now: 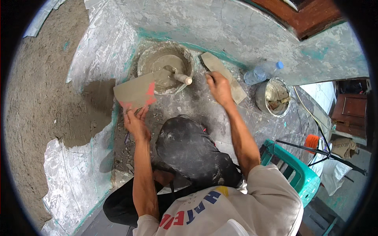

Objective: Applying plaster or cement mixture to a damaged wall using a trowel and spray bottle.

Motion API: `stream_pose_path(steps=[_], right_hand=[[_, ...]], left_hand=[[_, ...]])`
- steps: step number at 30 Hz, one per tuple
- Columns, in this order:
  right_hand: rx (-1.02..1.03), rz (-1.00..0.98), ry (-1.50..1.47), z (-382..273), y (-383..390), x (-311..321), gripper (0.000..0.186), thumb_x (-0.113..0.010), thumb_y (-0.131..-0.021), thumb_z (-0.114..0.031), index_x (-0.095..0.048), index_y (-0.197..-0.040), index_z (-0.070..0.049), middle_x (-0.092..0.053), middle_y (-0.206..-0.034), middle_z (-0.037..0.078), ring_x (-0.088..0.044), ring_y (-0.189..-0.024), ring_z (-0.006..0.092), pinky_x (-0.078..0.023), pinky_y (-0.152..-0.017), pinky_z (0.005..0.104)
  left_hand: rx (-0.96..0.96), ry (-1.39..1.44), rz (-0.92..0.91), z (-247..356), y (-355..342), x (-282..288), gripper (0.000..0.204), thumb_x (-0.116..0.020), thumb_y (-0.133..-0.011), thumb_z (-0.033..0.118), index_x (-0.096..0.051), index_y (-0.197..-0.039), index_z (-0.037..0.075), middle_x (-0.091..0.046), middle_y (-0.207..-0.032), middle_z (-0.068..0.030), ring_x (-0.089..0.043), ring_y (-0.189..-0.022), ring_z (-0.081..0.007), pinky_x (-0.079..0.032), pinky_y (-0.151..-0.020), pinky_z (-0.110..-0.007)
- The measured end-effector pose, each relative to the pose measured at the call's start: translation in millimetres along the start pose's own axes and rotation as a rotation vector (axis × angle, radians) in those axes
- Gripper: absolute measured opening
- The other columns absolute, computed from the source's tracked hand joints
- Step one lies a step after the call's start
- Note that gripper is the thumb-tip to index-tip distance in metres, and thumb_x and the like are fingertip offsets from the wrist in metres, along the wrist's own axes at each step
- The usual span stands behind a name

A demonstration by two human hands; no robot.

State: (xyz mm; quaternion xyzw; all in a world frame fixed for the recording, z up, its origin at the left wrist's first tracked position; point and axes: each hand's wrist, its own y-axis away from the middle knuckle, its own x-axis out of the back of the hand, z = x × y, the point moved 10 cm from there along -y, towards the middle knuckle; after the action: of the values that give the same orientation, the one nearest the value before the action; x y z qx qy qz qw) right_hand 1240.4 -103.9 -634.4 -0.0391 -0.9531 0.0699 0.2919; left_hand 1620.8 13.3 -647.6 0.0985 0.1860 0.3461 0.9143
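Note:
My left hand (pixel 137 124) grips the near edge of a flat red plastering float (pixel 136 92), its face mostly coated in grey mortar. The float is tilted beside the wall, next to a darker patch of fresh mortar (pixel 88 118). Behind it stands a mortar bucket (pixel 191 59) holding wet grey mix. A trowel (pixel 182 78) rests in that bucket, its pale handle over the near right rim. My right hand (pixel 219 89) is closed in front of a long mortar-stained board (pixel 226 74) on the floor; what its fingers hold, if anything, is hidden.
At the right stand a clear plastic bottle (pixel 260 74) with a blue cap and a smaller bucket (pixel 273 98) with debris inside. A green plastic stool (pixel 301 173) is by my right side. Walls run along the left and far side; rubble lies near the left wall.

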Motion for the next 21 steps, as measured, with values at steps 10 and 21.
stream_pose_path(steps=[10, 21], right_hand=[[-0.159, -0.03, 0.733, 178, 60, -23, 0.039, -0.055, -0.1, -0.027, -0.062, -0.133, -0.006, -0.058, -0.143, 0.02, -0.056, -0.129, 0.0388, -0.042, -0.11, 0.0536], [-0.283, -0.15, 0.52, 218, 80, -5, 0.035, -0.061, -0.098, -0.024, -0.052, -0.122, 0.001, -0.066, -0.117, 0.028, -0.061, -0.111, 0.0517, -0.05, -0.088, 0.0546]], left_hand=[[-0.008, -0.021, 0.017, -1, 12, 32, 0.032, -0.055, -0.106, 0.023, -0.054, -0.129, 0.002, -0.067, -0.115, -0.0101, -0.072, -0.092, -0.0254, -0.062, -0.085, -0.036], [0.058, 0.018, -0.146, -10, 15, -66, 0.036, -0.052, -0.107, 0.022, -0.053, -0.132, -0.003, -0.064, -0.115, -0.0139, -0.071, -0.094, -0.0264, -0.061, -0.086, -0.038]])
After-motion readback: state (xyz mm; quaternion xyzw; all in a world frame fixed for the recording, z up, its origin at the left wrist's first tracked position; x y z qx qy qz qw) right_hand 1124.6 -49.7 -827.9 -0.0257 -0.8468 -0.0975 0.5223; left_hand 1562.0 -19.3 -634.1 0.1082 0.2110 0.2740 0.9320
